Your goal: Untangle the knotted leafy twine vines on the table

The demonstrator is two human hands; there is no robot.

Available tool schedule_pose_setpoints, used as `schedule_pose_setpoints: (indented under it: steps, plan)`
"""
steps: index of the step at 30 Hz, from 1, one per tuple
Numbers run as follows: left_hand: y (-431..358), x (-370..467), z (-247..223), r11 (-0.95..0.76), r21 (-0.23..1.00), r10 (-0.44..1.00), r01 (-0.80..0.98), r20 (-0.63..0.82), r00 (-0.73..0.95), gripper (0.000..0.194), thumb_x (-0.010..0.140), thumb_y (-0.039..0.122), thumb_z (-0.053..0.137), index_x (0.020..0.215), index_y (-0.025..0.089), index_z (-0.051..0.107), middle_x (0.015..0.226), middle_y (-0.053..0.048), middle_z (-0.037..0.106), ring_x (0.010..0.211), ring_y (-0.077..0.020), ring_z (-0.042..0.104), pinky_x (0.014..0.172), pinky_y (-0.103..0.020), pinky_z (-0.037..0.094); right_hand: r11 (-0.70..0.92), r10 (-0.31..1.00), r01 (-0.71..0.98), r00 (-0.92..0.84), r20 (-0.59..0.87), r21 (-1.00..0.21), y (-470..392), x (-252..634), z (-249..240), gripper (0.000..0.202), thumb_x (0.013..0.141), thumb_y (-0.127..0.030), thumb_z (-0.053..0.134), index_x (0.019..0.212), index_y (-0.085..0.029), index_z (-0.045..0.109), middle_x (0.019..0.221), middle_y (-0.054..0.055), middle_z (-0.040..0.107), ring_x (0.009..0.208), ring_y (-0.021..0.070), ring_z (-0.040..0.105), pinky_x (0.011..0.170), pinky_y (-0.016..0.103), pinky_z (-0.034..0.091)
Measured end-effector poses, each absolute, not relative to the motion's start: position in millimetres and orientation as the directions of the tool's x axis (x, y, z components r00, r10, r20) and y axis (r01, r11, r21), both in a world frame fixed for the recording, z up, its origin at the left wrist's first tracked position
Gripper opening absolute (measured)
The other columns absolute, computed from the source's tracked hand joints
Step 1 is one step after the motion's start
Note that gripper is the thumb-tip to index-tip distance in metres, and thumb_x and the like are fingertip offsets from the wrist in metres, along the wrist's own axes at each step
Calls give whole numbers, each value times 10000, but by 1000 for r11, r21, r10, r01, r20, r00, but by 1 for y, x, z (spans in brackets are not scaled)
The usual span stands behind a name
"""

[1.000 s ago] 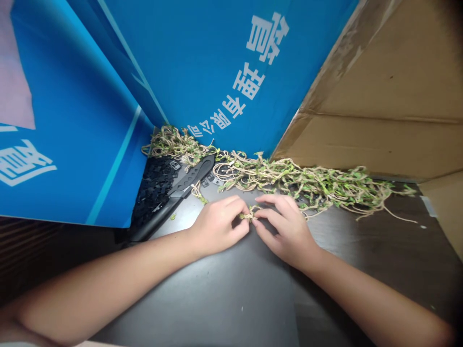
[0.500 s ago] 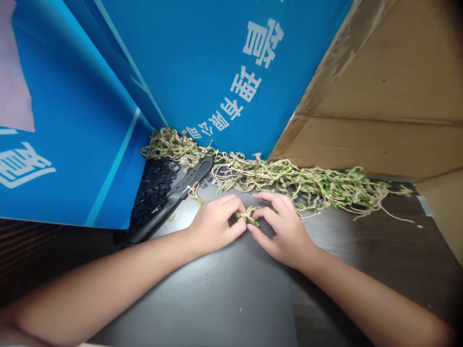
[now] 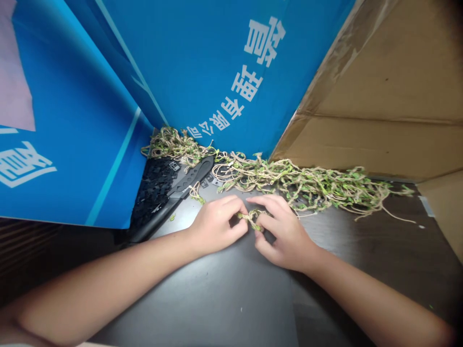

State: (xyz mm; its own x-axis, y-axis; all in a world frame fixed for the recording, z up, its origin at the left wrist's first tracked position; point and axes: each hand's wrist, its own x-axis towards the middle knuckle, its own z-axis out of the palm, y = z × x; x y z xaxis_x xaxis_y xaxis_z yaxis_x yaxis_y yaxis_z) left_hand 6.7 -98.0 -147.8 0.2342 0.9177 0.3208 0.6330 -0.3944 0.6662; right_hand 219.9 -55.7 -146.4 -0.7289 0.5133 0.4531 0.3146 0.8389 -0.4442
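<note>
"What stands at the far left?"

"A pink sheet [image 3: 17,72] against a blue panel [image 3: 68,125] with white lettering."

"And next to that panel?"

"Small black pieces [image 3: 150,180] lie scattered, with a long black tool [image 3: 175,193] slanting beside them. Behind the tool sits a small heap of leafy string [image 3: 173,142]; a loose scrap of string [image 3: 196,192] lies near its head."

"Now the hands?"

"The left hand [image 3: 219,224] comes first. Its grip is closed, thumb and forefinger pinching one end of a short leafy string [image 3: 250,219]."

"Where is that string exactly?"

"Between the two hands, above the grey mat [image 3: 210,299] on the counter [image 3: 383,255]."

"And the right hand [image 3: 284,233]?"

"Its fingers are curled at the string's other end, forefinger stretched out above. I can't tell whether that grip is closed on it."

"Beyond it?"

"A long tangled pile of leafy string [image 3: 318,185] runs behind the right hand, along the foot of a brown cardboard wall [image 3: 390,96]."
</note>
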Motion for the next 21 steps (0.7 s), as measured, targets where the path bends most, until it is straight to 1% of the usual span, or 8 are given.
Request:
schedule_pose_setpoints:
  steps: [4,7,9,12,15,21]
  plan:
    - [-98,7,-147,-402,676,915,617,321,245,39,848,147,606,865,178,624,839,-7,644,765,-134,588,710,-261,445,831,528,339,-730,433,-441,-56,220,-145,132,786,-114,617,782,-197,515,1355,119,582,1263,324,512,1045,547,454]
    - [-98,6,-147,-417,683,908,599,341,244,37,840,142,613,860,174,615,829,-8,638,765,-133,581,700,-256,437,826,547,373,-713,439,-423,-55,220,-147,70,849,-171,654,876,-202,598,1385,120,575,1283,323,507,1066,555,451]
    - [-97,6,-148,-424,683,904,594,353,240,34,839,147,618,861,172,609,818,-7,631,757,-132,573,692,-255,428,832,541,371,-708,454,-413,-54,220,-150,71,892,-203,666,956,-205,634,1405,119,572,1297,316,505,1085,554,448]
    - [-97,6,-149,-429,682,902,593,357,242,25,846,158,619,861,173,606,816,-7,630,758,-133,570,691,-255,423,852,509,342,-717,476,-396,-52,220,-153,50,928,-167,640,964,-201,646,1399,117,583,1295,298,511,1094,537,454]
    - [-98,6,-149,-423,683,904,595,357,234,29,843,154,618,860,173,604,818,-5,630,755,-130,567,689,-253,419,858,498,327,-720,484,-395,-52,220,-153,75,922,-128,625,925,-199,647,1388,115,588,1286,292,515,1085,533,466]
    - [-97,7,-146,-399,693,914,600,355,196,45,841,135,599,855,175,617,827,-6,650,747,-127,575,691,-245,425,850,504,321,-728,464,-419,-53,220,-151,83,871,-119,629,876,-202,630,1378,107,588,1278,300,514,1075,548,470]
